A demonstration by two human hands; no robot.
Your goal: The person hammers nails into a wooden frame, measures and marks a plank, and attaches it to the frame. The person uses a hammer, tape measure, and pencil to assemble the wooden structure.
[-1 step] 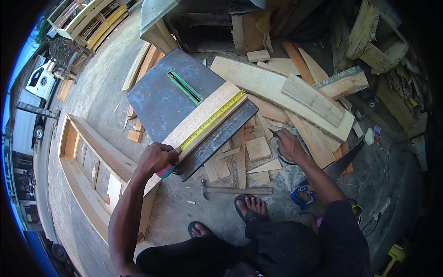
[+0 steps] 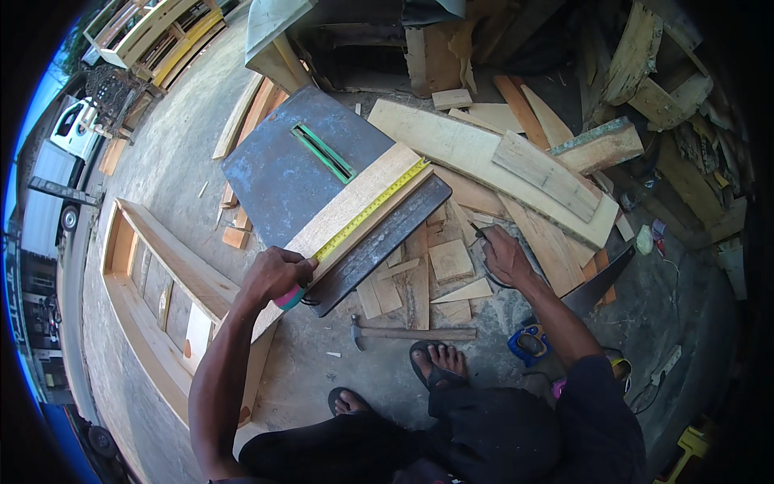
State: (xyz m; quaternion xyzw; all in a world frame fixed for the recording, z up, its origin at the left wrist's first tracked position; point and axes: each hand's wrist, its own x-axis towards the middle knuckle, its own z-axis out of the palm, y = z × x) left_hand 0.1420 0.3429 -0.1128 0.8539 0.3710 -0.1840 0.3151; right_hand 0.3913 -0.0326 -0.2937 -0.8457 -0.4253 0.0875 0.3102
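Observation:
My left hand is closed round a pink and teal tape measure at the near end of a pale wooden board. Its yellow blade lies stretched along the board up to the far end. The board rests across a dark metal saw table with a green-edged slot. To the right of the table, my right hand is held above the wood scraps, fingers closed on a thin dark pencil, mostly hidden by the hand.
A hammer lies before my feet. Offcuts and longer planks cover the floor right of the table. A handsaw and a blue tool lie near my right arm. On the left stands a wooden frame.
Both hands, the tape and the board look unmoved. In the left background the white truck has shifted slightly upward in the picture.

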